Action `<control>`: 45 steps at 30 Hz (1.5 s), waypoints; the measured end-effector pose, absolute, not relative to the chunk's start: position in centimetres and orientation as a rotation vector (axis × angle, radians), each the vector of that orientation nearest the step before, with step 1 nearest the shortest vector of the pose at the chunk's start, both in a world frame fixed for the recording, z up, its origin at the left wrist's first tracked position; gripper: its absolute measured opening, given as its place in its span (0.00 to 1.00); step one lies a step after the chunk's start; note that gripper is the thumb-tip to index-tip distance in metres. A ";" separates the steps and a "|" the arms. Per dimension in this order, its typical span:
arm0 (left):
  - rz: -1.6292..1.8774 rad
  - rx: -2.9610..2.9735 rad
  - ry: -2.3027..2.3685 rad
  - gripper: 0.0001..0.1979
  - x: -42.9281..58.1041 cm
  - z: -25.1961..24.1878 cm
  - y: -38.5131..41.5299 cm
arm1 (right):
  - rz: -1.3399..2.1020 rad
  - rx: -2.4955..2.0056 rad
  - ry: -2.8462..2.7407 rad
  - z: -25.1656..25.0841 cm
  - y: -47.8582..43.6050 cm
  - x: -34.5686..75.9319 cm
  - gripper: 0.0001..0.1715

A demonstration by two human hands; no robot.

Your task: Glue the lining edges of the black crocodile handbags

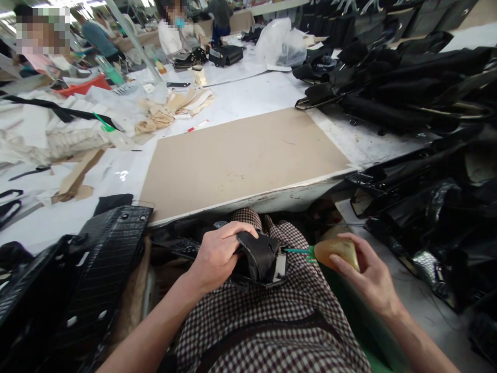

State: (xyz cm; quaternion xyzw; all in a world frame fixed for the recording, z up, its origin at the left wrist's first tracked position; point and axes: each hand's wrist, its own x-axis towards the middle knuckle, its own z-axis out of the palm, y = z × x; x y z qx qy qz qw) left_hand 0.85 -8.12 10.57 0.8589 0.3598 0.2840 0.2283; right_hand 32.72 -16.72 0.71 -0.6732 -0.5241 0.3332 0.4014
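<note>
My left hand (217,256) is closed around a folded black leather piece (262,259), held over my lap on the checked cloth. My right hand (363,274) grips a tan squeeze bottle (336,251) lying sideways. Its green nozzle (297,251) points left and reaches the edge of the leather piece. Both hands sit just below the front edge of the table.
A brown cardboard sheet (240,155) lies on the white table (256,93). Black bag parts are heaped at the right (407,88) and a black textured panel (108,243) at the left. Paper scraps (174,109) lie beyond. Other people work at the far end.
</note>
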 end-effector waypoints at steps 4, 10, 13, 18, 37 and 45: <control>0.779 2.347 0.995 0.15 0.5 10.2 -8.4 | 0.797 -1.709 -1.437 -0.1 -16.7 33.2 0.28; 0.796 2.323 1.004 0.16 0.2 10.3 -8.5 | 0.712 -1.769 -1.342 1.4 -17.3 33.6 0.26; 0.799 2.309 1.000 0.16 0.1 10.2 -8.6 | 0.787 -1.718 -1.307 1.3 -17.1 33.2 0.26; 0.821 2.295 1.001 0.15 0.0 10.1 -8.8 | 0.834 -1.733 -1.348 -0.1 -16.4 32.8 0.28; 0.816 2.291 1.013 0.16 -0.9 9.8 -11.1 | 1.006 -1.744 -1.137 0.7 -16.8 32.4 0.27; 0.830 2.301 1.010 0.16 -0.9 9.8 -11.4 | 1.135 -1.622 -1.305 -0.2 -17.6 33.2 0.28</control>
